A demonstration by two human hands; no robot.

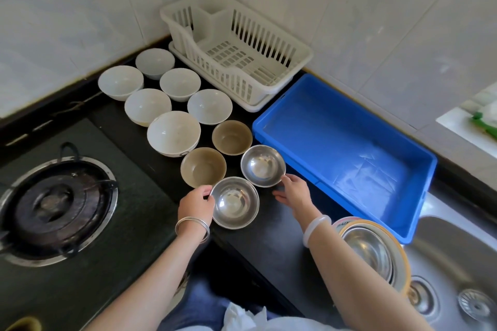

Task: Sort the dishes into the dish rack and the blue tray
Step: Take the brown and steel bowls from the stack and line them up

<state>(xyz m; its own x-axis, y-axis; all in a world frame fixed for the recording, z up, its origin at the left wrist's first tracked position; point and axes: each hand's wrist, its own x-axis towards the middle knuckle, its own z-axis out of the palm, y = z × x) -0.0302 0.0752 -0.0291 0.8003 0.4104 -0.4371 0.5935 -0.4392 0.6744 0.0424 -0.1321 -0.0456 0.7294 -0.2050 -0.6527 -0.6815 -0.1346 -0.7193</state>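
Two steel bowls stand on the black counter. My left hand (195, 205) grips the left rim of the near steel bowl (234, 203). My right hand (293, 192) touches the front right rim of the far steel bowl (263, 165). Behind them sit two brown bowls (203, 167) (232, 137) and several white bowls (173, 133). An empty white dish rack (236, 48) stands in the corner. The empty blue tray (347, 153) lies right of the bowls.
A gas burner (57, 208) on the stove fills the left. At the lower right a steel sink (454, 271) holds a stack of plates and a steel bowl (373, 247). Tiled walls close in behind the rack and tray.
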